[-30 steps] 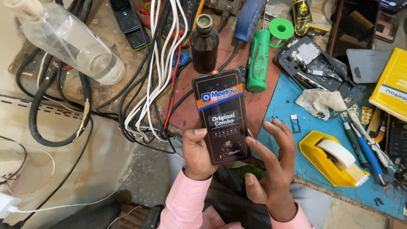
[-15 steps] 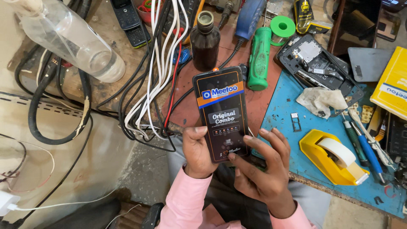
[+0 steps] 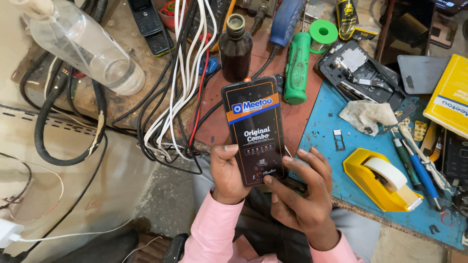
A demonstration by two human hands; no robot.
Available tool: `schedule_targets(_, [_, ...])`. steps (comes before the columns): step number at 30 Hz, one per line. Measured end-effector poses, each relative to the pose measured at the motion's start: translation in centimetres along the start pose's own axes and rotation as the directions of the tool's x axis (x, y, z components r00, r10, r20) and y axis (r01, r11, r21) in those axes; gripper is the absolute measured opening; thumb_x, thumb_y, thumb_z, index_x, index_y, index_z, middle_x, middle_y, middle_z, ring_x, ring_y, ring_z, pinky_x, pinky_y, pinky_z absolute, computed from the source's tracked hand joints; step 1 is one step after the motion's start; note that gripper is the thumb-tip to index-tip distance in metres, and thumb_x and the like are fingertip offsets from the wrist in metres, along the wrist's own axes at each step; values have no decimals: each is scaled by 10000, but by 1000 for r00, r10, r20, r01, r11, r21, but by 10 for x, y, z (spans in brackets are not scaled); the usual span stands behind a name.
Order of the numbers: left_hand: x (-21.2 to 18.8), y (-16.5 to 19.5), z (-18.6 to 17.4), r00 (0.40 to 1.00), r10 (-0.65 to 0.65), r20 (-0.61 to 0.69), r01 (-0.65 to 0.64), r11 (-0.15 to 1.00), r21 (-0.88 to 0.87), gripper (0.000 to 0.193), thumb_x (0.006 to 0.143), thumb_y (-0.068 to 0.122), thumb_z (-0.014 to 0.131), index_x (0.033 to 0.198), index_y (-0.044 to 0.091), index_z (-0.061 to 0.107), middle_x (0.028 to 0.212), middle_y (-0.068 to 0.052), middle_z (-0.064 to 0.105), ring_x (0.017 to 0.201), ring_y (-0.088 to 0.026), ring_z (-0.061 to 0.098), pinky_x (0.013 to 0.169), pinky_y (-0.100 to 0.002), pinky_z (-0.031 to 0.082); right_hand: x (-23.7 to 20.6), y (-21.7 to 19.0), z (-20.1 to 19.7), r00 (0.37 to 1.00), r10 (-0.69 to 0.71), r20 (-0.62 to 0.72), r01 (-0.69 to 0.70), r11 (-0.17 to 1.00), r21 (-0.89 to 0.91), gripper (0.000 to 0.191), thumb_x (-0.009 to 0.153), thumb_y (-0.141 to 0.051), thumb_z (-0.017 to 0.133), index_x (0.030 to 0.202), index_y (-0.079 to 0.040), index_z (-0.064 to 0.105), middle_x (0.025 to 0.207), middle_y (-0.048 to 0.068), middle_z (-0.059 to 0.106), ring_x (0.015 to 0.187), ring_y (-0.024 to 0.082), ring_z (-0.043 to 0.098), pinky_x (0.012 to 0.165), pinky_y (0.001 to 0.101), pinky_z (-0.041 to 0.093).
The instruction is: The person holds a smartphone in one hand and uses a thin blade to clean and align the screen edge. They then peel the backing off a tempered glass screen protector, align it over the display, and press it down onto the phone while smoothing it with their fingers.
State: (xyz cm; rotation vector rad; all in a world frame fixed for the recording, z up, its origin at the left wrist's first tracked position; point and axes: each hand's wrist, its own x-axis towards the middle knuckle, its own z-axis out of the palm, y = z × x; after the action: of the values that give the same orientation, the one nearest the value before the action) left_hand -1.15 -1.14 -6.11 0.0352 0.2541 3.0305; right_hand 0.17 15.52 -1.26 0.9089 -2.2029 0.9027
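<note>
I hold a black phone display panel (image 3: pixel 254 127) with an orange and blue printed film on its face, upright over the bench edge. My left hand (image 3: pixel 228 173) grips its lower left side, thumb on the front. My right hand (image 3: pixel 298 195) touches its bottom right corner with thumb and fingertips, the other fingers spread. Both wrists wear pink sleeves.
Behind the panel stand a dark brown bottle (image 3: pixel 235 46) and a green tool handle (image 3: pixel 296 67). An opened phone (image 3: pixel 360 73), a crumpled cloth (image 3: pixel 365 114), a yellow tape dispenser (image 3: pixel 380 178) and screwdrivers (image 3: pixel 414 168) lie on the blue mat (image 3: pixel 321 131). Cables (image 3: pixel 170 112) and a clear plastic bottle (image 3: pixel 87 48) are at left.
My right hand has moved from beside the panel onto its lower right corner. The panel and left hand have barely shifted.
</note>
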Motion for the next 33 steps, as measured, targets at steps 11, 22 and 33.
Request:
schedule_targets(11, [0,0,-4,999,13,-44,-11,1000,29,696,893,301,452,1457,-105,481,1347,-253,644,1213,-365,653,1109,-484,506,-1,1,1,1000,-15,20,15,1000,-17,281,780,-200,711,1045,-170,800,1272,126,617,1253,390,571,1130,581,450])
schedule_targets(22, [-2,0,2,1000,15,15,-16,997,80,676,925,335,443,1460,-73,508,1324,-241,658,1175,-342,668,1064,-462,526,13,-5,-3,993,92,79,-93,995,18,461,887,-395,660,1282,-160,700,1463,208,475,1410,466,446,1224,601,338])
schedule_targets(33, [-1,1,3,996,10,-83,-1,995,100,704,891,343,441,1462,-66,497,1356,-211,641,1219,-315,648,1105,-444,498,26,-7,3,990,134,48,-136,990,37,632,961,-496,584,1474,-131,530,1588,240,364,1518,483,374,1298,603,293])
